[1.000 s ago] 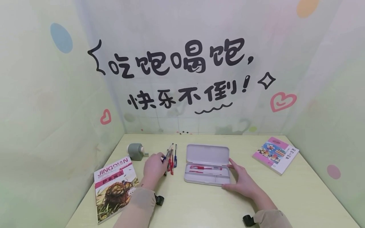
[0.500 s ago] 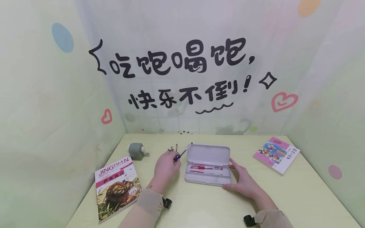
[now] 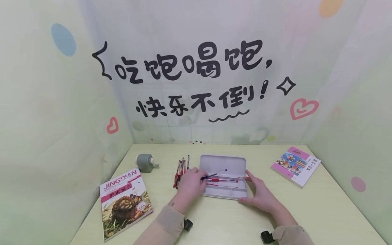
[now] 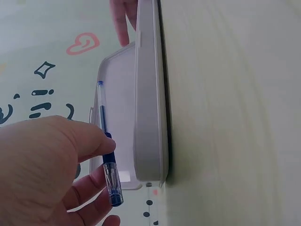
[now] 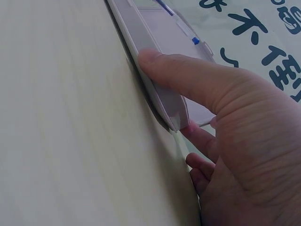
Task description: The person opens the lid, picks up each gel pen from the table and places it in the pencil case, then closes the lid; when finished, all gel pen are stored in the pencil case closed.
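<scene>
My left hand (image 3: 190,185) pinches a blue gel pen (image 4: 108,155) between thumb and fingers. The pen slants over the left part of an open pencil case (image 3: 226,196), its clear end pointing right across the raised lid (image 3: 237,161). Inside the long compartment lie a red gel pen (image 3: 215,180) and a thin red refill-like stick (image 3: 214,185). At the case's right end my right hand (image 3: 264,194) grips it, thumb (image 5: 176,70) along the front wall and fingers behind the end. Left of the case, several red and dark pens (image 3: 180,170) lie together, partly hidden by my left hand.
A grey-green pencil sharpener (image 3: 145,162) stands at the back left. Before it lies a book with a lion cover (image 3: 124,204). A pink and white book (image 3: 296,166) lies at the back right. Printed cloth walls (image 3: 196,132) bound the table's back and sides.
My left hand has moved right from the loose pens to the pencil case, lifting the blue gel pen away from them. My right hand stays at the case's right end.
</scene>
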`<act>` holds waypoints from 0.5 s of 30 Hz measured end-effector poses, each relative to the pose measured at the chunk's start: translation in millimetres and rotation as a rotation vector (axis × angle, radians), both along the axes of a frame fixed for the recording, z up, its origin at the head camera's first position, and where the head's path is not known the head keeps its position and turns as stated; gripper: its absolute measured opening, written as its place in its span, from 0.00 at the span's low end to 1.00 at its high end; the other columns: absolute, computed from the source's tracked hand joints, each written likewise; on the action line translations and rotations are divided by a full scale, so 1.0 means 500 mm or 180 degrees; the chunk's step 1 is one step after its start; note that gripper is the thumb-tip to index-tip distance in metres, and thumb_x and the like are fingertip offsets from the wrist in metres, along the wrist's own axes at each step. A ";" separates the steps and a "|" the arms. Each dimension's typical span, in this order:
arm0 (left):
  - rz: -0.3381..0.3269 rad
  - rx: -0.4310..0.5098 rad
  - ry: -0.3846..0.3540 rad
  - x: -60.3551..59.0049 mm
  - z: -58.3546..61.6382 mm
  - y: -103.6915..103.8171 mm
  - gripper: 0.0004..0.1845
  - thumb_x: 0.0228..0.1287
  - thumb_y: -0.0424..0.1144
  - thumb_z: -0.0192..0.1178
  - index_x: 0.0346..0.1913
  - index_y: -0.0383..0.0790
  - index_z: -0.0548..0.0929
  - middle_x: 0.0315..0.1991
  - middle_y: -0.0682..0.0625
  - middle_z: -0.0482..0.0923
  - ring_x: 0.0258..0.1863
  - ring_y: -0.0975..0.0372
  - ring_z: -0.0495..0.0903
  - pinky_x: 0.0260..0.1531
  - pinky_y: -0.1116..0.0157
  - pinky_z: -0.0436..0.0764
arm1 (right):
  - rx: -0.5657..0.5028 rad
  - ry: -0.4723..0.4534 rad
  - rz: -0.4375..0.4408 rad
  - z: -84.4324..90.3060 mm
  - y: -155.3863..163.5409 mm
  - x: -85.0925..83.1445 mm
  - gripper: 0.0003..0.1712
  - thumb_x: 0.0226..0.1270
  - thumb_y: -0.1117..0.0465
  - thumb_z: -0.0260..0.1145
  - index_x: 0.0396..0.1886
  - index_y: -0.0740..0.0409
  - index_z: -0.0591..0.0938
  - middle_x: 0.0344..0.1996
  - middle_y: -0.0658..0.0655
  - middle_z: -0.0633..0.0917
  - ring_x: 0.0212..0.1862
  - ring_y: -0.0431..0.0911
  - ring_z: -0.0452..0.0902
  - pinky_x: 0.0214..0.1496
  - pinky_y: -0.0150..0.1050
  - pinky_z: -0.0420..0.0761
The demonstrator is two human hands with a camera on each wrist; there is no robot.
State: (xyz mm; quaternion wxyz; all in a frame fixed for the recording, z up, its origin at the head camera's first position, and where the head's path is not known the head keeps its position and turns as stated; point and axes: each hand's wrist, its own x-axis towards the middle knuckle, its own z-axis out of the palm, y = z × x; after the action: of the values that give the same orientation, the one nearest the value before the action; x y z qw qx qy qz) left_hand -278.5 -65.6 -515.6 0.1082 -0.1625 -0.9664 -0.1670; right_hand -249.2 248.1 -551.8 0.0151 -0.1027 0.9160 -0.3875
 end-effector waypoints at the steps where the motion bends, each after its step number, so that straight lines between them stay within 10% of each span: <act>1: -0.0032 -0.0030 0.0007 0.002 -0.002 0.003 0.13 0.74 0.46 0.70 0.58 0.56 0.92 0.50 0.52 0.87 0.48 0.56 0.83 0.52 0.54 0.86 | -0.0001 -0.0003 -0.0001 0.000 0.000 0.000 0.77 0.54 0.41 0.88 0.91 0.58 0.51 0.80 0.65 0.75 0.85 0.75 0.56 0.83 0.79 0.55; 15: -0.0271 -0.0238 -0.0059 0.011 -0.030 0.023 0.14 0.74 0.46 0.71 0.59 0.59 0.92 0.48 0.55 0.86 0.43 0.61 0.77 0.45 0.62 0.81 | -0.0029 -0.0019 -0.0032 0.001 0.000 -0.001 0.78 0.52 0.40 0.88 0.91 0.58 0.51 0.80 0.66 0.75 0.85 0.75 0.55 0.83 0.80 0.53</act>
State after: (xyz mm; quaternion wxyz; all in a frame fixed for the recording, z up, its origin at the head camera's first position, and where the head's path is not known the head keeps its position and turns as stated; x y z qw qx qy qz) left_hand -273.2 -54.2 -530.9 0.0859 -0.2058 -0.9652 -0.1368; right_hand -249.7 247.9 -551.0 0.0155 -0.0970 0.9147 -0.3920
